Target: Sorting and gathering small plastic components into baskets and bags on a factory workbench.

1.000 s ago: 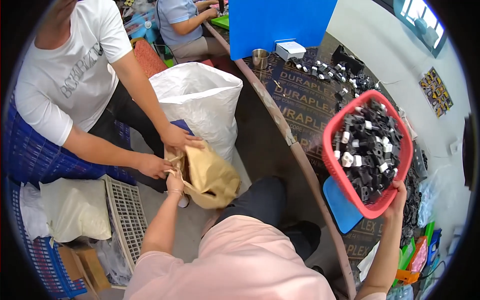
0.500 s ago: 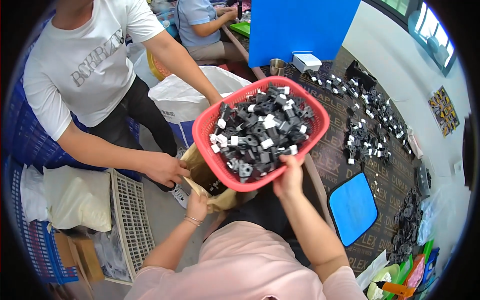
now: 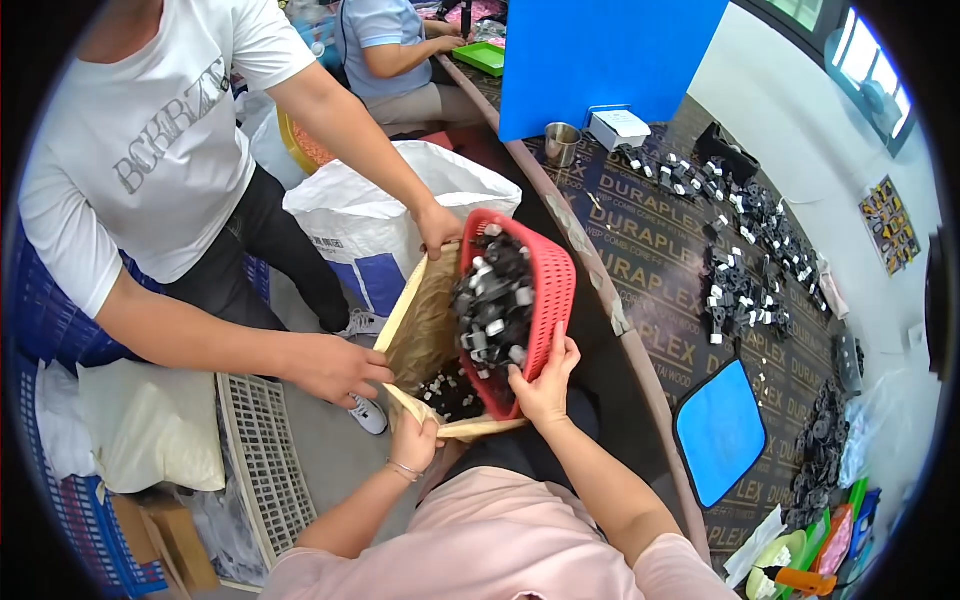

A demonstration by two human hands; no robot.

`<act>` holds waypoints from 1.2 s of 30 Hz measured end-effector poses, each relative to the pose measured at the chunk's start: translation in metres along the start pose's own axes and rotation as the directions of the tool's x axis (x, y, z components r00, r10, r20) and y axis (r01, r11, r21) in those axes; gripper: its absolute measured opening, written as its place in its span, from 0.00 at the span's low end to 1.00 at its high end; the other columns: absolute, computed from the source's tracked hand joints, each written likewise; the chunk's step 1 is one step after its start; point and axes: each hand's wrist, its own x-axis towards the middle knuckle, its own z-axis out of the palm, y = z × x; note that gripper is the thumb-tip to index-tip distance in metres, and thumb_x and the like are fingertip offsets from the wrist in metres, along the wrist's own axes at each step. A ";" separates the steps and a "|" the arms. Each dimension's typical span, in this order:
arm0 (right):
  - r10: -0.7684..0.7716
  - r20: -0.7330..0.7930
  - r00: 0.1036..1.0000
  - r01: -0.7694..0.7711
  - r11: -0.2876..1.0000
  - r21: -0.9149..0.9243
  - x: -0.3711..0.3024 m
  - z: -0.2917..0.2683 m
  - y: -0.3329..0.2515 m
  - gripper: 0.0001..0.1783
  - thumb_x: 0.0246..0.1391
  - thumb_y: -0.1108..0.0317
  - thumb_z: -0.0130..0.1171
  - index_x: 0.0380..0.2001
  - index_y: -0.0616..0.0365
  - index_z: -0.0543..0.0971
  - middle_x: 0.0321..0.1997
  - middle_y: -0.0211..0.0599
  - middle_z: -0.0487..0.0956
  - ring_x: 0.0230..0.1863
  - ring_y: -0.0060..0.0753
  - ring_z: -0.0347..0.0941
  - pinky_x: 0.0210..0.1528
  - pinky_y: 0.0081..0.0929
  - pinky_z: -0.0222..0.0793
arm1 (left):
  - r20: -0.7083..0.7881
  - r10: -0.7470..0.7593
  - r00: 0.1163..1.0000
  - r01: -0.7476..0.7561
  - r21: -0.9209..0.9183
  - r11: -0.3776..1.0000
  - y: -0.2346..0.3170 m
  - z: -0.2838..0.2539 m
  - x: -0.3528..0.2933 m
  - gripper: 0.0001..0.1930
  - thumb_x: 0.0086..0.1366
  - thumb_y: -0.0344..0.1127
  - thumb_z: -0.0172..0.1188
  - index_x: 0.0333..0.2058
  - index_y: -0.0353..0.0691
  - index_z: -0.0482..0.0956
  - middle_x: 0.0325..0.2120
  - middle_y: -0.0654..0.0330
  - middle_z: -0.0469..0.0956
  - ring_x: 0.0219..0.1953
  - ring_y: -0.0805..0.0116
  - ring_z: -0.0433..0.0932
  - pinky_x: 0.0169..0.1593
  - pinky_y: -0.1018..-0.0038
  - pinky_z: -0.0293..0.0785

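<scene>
My right hand [image 3: 545, 385] grips the near rim of a red plastic basket [image 3: 545, 285], which is tipped on its side. Several small black and white parts [image 3: 492, 300] slide out of it into a tan sack [image 3: 425, 330]. My left hand [image 3: 413, 440] holds the sack's near edge open. A person in a white T-shirt stands opposite and holds the sack's mouth with both hands, one hand [image 3: 335, 368] on the left edge and the other hand [image 3: 440, 228] at the far edge beside the basket. More parts [image 3: 450, 390] lie in the sack's bottom.
A white woven bag [image 3: 390, 215] stands behind the sack. The dark table [image 3: 650, 270] at right carries scattered black parts [image 3: 745, 260], a metal cup [image 3: 563, 143], a blue board [image 3: 600, 55] and a blue pad [image 3: 720, 430]. White crate [image 3: 265, 460] lies on the floor at left. Another person sits at the back.
My right hand swung the red basket from over the table to above the sack, then tipped it on its side; the parts now pour into the sack, held wider open.
</scene>
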 end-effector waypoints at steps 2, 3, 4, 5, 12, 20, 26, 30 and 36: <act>-0.074 0.028 0.997 0.077 0.991 -0.107 0.000 0.000 -0.001 0.58 0.29 0.66 0.69 0.65 0.53 0.48 0.56 0.57 0.53 0.56 0.58 0.55 0.58 0.43 0.56 | -0.012 -0.020 1.000 0.020 -0.044 0.999 -0.009 -0.003 0.007 0.07 0.61 0.28 0.48 0.32 0.27 0.67 0.22 0.56 0.74 0.19 0.68 0.77 0.20 0.76 0.75; -0.147 0.068 0.987 0.158 0.965 -0.209 -0.001 0.002 -0.002 0.58 0.27 0.64 0.70 0.64 0.53 0.50 0.56 0.57 0.53 0.55 0.59 0.56 0.58 0.44 0.56 | 0.015 -0.044 0.999 0.045 -0.028 0.999 -0.014 -0.006 0.011 0.08 0.61 0.29 0.49 0.31 0.27 0.67 0.22 0.56 0.74 0.18 0.69 0.76 0.20 0.76 0.75; -0.197 0.072 0.978 0.209 0.949 -0.236 -0.004 0.007 0.001 0.58 0.23 0.61 0.72 0.62 0.53 0.54 0.56 0.57 0.54 0.55 0.60 0.56 0.58 0.46 0.56 | 0.042 -0.068 0.997 0.068 -0.010 0.998 -0.017 -0.009 0.015 0.09 0.62 0.31 0.50 0.30 0.28 0.68 0.21 0.56 0.74 0.17 0.70 0.76 0.20 0.77 0.75; -0.192 0.069 0.979 0.203 0.949 -0.242 -0.005 0.007 0.002 0.58 0.23 0.61 0.72 0.62 0.53 0.54 0.56 0.57 0.54 0.55 0.60 0.56 0.58 0.46 0.56 | 0.050 -0.069 0.996 0.069 -0.010 0.998 -0.016 -0.009 0.018 0.09 0.62 0.31 0.50 0.30 0.28 0.68 0.21 0.56 0.74 0.17 0.70 0.76 0.20 0.77 0.75; -0.434 0.253 0.865 0.479 0.863 -0.159 -0.004 -0.017 -0.022 0.48 0.16 0.59 0.72 0.53 0.49 0.71 0.53 0.56 0.60 0.55 0.57 0.59 0.55 0.47 0.57 | 0.108 -0.016 0.994 -0.004 0.188 0.982 -0.010 0.001 0.041 0.10 0.60 0.35 0.55 0.30 0.31 0.72 0.21 0.57 0.75 0.18 0.67 0.76 0.22 0.71 0.73; -0.035 -0.047 0.998 0.046 0.964 0.260 0.053 -0.125 -0.100 0.60 0.28 0.63 0.73 0.65 0.61 0.50 0.67 0.49 0.46 0.67 0.44 0.45 0.66 0.37 0.45 | 0.353 -0.282 0.892 -0.189 0.859 0.476 0.009 -0.045 0.089 0.30 0.54 0.60 0.55 0.42 0.36 0.78 0.35 0.41 0.77 0.42 0.46 0.77 0.46 0.62 0.72; 0.194 -0.350 0.916 -0.077 0.944 0.321 0.171 -0.371 -0.083 0.51 0.27 0.69 0.68 0.61 0.58 0.60 0.51 0.41 0.73 0.50 0.34 0.70 0.53 0.32 0.66 | 0.578 -0.315 0.753 -0.399 0.781 0.480 0.147 -0.010 0.147 0.24 0.54 0.54 0.60 0.33 0.36 0.80 0.27 0.53 0.80 0.32 0.64 0.78 0.40 0.70 0.73; -0.182 -0.459 0.869 -0.328 0.482 -0.812 0.245 -0.465 0.010 0.52 0.24 0.66 0.68 0.61 0.46 0.62 0.56 0.50 0.65 0.57 0.50 0.62 0.59 0.44 0.58 | 0.692 0.193 0.696 -0.312 0.050 0.949 0.219 0.110 0.205 0.14 0.57 0.36 0.62 0.40 0.36 0.74 0.39 0.59 0.75 0.39 0.70 0.74 0.41 0.74 0.71; -0.052 -0.323 0.945 -0.294 0.295 -0.909 0.356 -0.499 0.153 0.55 0.20 0.65 0.71 0.61 0.37 0.61 0.60 0.51 0.60 0.60 0.56 0.55 0.62 0.50 0.51 | 0.502 0.608 0.614 -0.785 0.313 0.534 0.246 0.299 0.357 0.26 0.52 0.44 0.65 0.46 0.35 0.72 0.57 0.46 0.62 0.59 0.48 0.61 0.60 0.62 0.59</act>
